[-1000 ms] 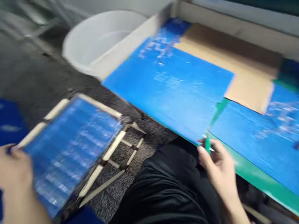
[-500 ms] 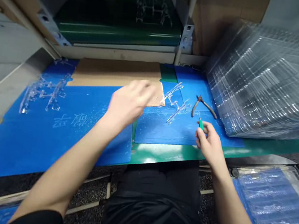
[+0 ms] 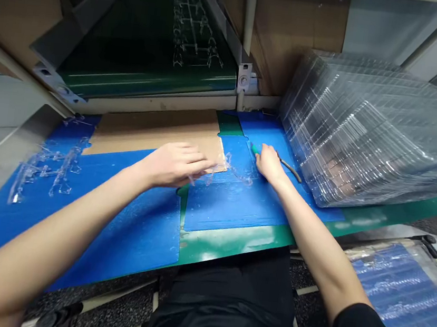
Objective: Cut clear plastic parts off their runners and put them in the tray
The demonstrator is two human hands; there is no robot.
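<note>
In the head view, my left hand (image 3: 176,164) is closed on one end of a clear plastic molded piece (image 3: 233,169). The branching piece is blurred and hangs just above the blue sheet, to the right of my fingers. My right hand (image 3: 268,163) is at the back right of the mat, fingers closed round a small green-handled tool (image 3: 255,149); its tip cannot be made out. Partly hidden beside that hand are the pliers (image 3: 292,170), with one dark handle showing. Further clear plastic pieces (image 3: 48,169) lie at the left.
Blue sheets (image 3: 220,211) and a brown cardboard piece (image 3: 151,123) cover the green table (image 3: 232,244). A tall stack of clear plastic trays (image 3: 365,134) stands at the right. Behind is a dark green conveyor (image 3: 144,83) carrying clear parts (image 3: 195,28).
My left hand has taken hold of the clear plastic piece that was lying on the mat. My right hand has moved forward and left with the green-handled tool, up to the pliers. The view has shifted.
</note>
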